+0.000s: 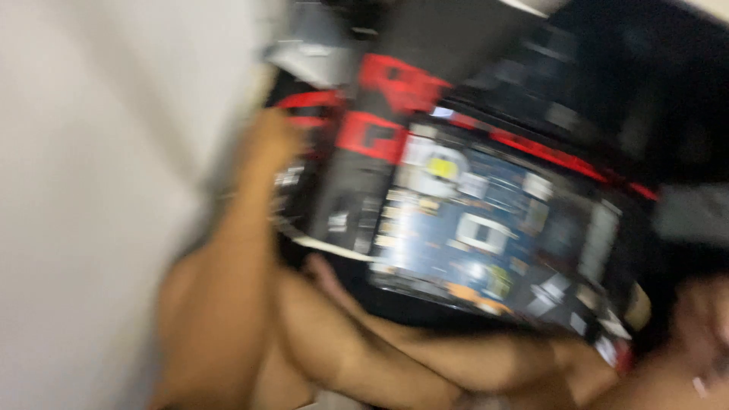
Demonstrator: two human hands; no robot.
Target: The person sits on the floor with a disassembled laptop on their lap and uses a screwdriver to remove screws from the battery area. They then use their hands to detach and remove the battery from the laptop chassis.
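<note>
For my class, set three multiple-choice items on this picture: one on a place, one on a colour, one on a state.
1. Where does the blue circuit board lie?
A. inside the opened black device
B. on the pale wall
C. on a plate

2. What colour are the trims on the black device?
A. green
B. red
C. yellow

3. How does the picture itself look?
A. sharp
B. blurred by motion
C. fully dark

Answers: 1 A, the board sits framed by the black casing. 2 B, red bands run along its edges. 3 B, every edge is smeared, so the fingers of the hand at the device's left edge cannot be made out.
</note>
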